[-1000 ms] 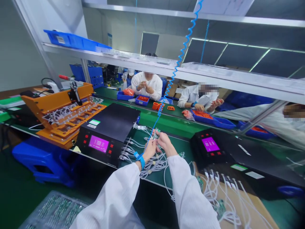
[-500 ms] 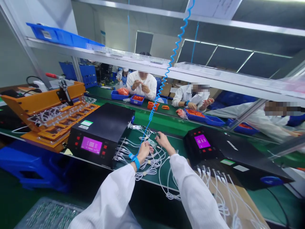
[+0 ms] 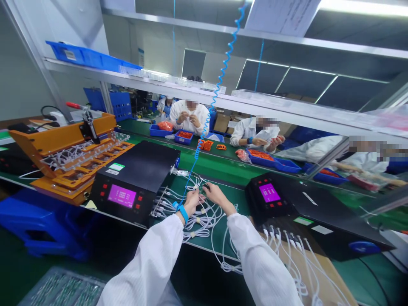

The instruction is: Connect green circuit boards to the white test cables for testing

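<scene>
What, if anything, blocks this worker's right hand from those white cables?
Nothing visible: the right hand is right by the white cables. The blue coiled cord hangs left of it, running down to the blue wristband.

Head-worn view, facing forward, angled down

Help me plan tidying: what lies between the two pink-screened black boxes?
Between the left box and right box, the head view shows mainly white cables on the green bench, plus the left hand and right hand.
</scene>
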{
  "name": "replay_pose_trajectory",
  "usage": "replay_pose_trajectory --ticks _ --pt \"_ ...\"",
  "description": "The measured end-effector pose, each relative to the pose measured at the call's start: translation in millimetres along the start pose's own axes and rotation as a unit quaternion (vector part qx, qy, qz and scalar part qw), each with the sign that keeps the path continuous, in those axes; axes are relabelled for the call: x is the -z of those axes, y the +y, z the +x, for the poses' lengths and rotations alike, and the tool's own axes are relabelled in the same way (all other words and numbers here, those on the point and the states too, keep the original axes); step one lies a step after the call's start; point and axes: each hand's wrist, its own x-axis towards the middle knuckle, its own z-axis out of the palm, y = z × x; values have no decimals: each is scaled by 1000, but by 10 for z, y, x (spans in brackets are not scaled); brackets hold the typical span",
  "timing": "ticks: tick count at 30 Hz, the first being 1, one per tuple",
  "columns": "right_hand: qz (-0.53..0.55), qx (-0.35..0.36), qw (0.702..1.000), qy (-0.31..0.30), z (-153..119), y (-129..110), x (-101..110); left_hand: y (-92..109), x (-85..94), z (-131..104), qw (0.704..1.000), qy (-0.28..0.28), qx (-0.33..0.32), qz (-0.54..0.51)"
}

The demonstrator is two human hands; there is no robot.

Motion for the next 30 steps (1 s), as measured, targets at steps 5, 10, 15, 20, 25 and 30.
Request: replay_pose_trajectory --ticks 5,10,15,20,25,30 --pt "1 27 1000 9 -46 -28 96 -9 -10 -9 999 -9 -14 27" --pt "-21 33 999 8 -78 -111 126 -17 -17 -29 996 21 -44 78" --pt "-64 23 998 18 -118 -184 149 9 -9 -83 990 13 -73 122" --pt "-87 4 996 34 -121 -218 117 22 -3 -92 987 9 -95 131" --pt "-62 -20 996 67 -44 -235 69 22 18 -80 987 15 -105 123" --pt "15 -75 988 131 81 -197 200 -53 58 -131 987 4 -113 118"
